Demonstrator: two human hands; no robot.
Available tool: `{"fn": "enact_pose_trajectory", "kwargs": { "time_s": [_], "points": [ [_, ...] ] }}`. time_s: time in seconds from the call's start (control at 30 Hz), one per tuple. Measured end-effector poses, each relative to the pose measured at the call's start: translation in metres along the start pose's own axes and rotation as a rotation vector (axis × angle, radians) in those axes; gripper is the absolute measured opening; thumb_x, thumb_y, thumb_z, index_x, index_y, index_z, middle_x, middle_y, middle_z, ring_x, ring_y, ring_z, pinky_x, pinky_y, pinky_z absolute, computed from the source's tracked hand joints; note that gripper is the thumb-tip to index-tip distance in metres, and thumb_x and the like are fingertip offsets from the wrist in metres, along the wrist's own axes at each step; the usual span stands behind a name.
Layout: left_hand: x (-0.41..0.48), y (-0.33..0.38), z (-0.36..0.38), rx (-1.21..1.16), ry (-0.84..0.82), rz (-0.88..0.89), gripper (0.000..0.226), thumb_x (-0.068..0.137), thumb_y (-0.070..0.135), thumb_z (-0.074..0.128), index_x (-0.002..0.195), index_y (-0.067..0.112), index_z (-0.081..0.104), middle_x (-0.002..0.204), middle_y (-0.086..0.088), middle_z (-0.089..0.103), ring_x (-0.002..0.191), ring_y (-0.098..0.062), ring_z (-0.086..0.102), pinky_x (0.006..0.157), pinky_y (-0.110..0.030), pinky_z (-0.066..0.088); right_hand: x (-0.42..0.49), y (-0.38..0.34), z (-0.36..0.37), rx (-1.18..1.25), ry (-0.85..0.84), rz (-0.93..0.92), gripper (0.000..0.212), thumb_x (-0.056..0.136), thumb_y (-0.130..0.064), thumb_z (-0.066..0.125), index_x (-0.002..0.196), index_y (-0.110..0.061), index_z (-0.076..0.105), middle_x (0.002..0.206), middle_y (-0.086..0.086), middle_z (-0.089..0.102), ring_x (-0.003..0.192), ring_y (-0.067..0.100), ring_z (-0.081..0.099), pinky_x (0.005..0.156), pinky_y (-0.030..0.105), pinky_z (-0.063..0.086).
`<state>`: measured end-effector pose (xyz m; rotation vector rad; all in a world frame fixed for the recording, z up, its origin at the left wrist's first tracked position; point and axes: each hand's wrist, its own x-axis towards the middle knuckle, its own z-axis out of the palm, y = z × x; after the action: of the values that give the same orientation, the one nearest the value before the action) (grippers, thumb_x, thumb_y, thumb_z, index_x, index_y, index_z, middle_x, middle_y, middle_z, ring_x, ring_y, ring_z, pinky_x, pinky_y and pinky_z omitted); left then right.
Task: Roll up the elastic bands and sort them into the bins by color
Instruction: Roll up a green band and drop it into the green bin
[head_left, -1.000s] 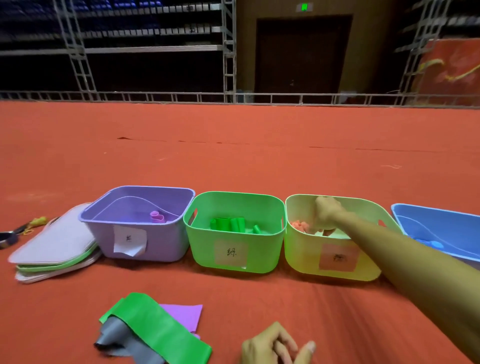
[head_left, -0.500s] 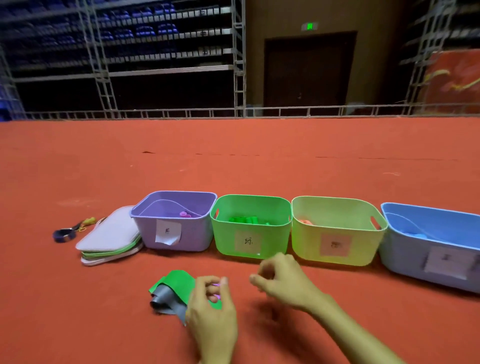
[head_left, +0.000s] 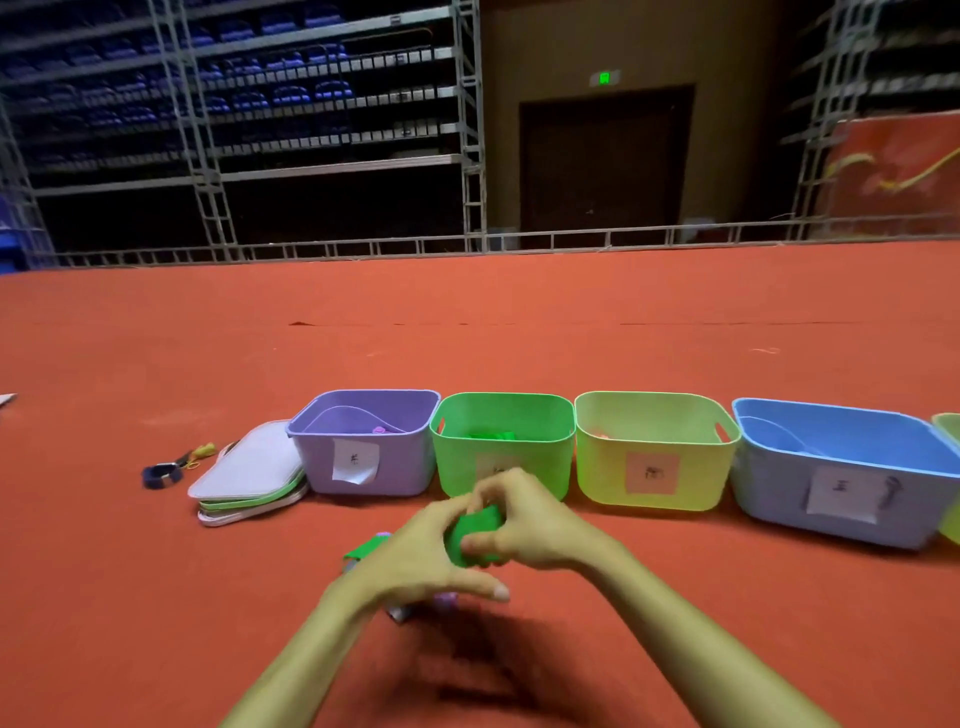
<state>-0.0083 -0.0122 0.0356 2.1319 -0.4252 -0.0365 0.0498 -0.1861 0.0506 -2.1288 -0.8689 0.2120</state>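
- Head cam: my left hand (head_left: 415, 556) and right hand (head_left: 527, 525) are both pinching the green band (head_left: 474, 538), fingers curled round it, just in front of the green bin (head_left: 501, 397).
- The loose bands (head_left: 365, 548) lie on the red floor (head_left: 519, 338) under my left hand.

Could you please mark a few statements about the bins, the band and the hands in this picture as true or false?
1. The left hand and the right hand both hold a green band. True.
2. The yellow bin stands between the green bin and the blue bin. True.
3. The purple bin stands right of the blue bin. False: the purple bin is at the left end of the row, next to the green bin.
4. The stack of lids lies inside the green bin. False: the stack of lids lies on the floor, left of the purple bin.
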Motion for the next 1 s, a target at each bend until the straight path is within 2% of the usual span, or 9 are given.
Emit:
{"fn": "enact_pose_trajectory", "kwargs": {
  "time_s": [0.07,0.1,0.2,0.43,0.57,0.7,0.77,0.9,1.0],
  "points": [
    [0.01,0.026,-0.007,-0.196,-0.077,0.011,0.023,0.078,0.013,0.087,0.097,0.011,0.075,0.085,0.0,0.072,0.08,-0.012,0.062,0.079,-0.028,0.052,-0.015,-0.02,-0.039,0.053,0.01,-0.054,0.013,0.075,-0.005,0.078,0.075,-0.007,0.065,0.061,0.011,0.069,0.051,0.016,0.06,0.05,0.031,0.047],
    [0.012,0.035,-0.011,-0.25,-0.113,0.023,0.014,0.081,0.017,0.084,0.092,0.012,0.077,0.08,-0.001,0.069,0.075,-0.012,0.06,0.076,-0.026,0.05,-0.024,-0.027,-0.059,0.079,0.026,-0.067,0.012,0.078,0.0,0.078,0.076,-0.003,0.066,0.06,0.013,0.068,0.05,0.018,0.058,0.05,0.03,0.046],
    [0.015,0.047,-0.021,-0.307,-0.215,0.049,0.033,0.082,0.047,0.08,0.082,0.015,0.074,0.074,0.003,0.06,0.071,-0.01,0.053,0.073,-0.026,0.044,-0.057,-0.042,-0.116,0.231,0.119,-0.073,0.012,0.081,0.005,0.081,0.081,0.01,0.07,0.066,0.018,0.067,0.051,0.018,0.056,0.046,0.024,0.046],
    [0.018,0.065,-0.012,-0.27,-0.466,0.131,0.022,0.094,0.009,0.069,0.105,-0.01,0.07,0.098,-0.013,0.07,0.086,-0.019,0.059,0.081,-0.031,0.046,-0.13,-0.033,-0.17,0.406,0.271,-0.076,0.003,0.078,0.0,0.082,0.078,0.0,0.079,0.066,0.015,0.071,0.052,0.017,0.055,0.051,0.021,0.045],
    [0.022,0.078,-0.003,-0.111,-0.383,0.101,0.022,0.085,0.018,0.083,0.082,0.001,0.069,0.079,-0.007,0.063,0.073,-0.015,0.052,0.068,-0.03,0.041,-0.156,-0.01,-0.182,0.555,0.459,-0.075,0.002,0.074,0.001,0.08,0.075,0.002,0.078,0.064,0.014,0.069,0.054,0.017,0.054,0.051,0.019,0.043],
    [0.026,0.082,-0.005,-0.203,-0.292,0.11,0.02,0.087,0.01,0.08,0.074,0.009,0.065,0.069,-0.001,0.057,0.064,-0.012,0.05,0.058,-0.024,0.038,-0.175,0.02,-0.189,0.662,0.561,-0.006,0.06,0.044,-0.038,0.102,0.084,0.001,0.079,0.081,0.016,0.071,0.066,0.018,0.063,0.059,0.021,0.052],
    [0.026,0.082,-0.006,-0.221,-0.303,0.135,0.019,0.087,0.003,0.079,0.076,0.012,0.066,0.075,-0.001,0.06,0.069,-0.013,0.053,0.064,-0.024,0.043,-0.183,0.033,-0.19,0.771,0.604,0.011,0.071,0.031,-0.041,0.105,0.083,-0.001,0.079,0.08,0.012,0.072,0.063,0.012,0.063,0.058,0.019,0.054],
    [0.019,0.068,-0.002,-0.278,-0.208,0.033,0.022,0.077,0.011,0.088,0.083,-0.002,0.072,0.077,-0.012,0.062,0.068,-0.02,0.055,0.06,-0.027,0.049,-0.197,0.051,-0.195,0.903,0.678,0.025,0.065,0.033,-0.039,0.105,0.083,-0.005,0.08,0.083,0.007,0.074,0.064,0.006,0.064,0.058,0.016,0.054],
    [0.018,0.053,-0.001,-0.475,0.008,-0.062,0.057,0.051,0.037,0.1,0.086,-0.001,0.077,0.083,-0.011,0.066,0.069,-0.016,0.056,0.061,-0.025,0.052,-0.201,0.063,-0.188,0.969,0.676,0.059,0.025,0.066,-0.02,0.09,0.081,-0.003,0.079,0.084,0.01,0.071,0.061,0.007,0.063,0.056,0.015,0.054]
  ]
}}
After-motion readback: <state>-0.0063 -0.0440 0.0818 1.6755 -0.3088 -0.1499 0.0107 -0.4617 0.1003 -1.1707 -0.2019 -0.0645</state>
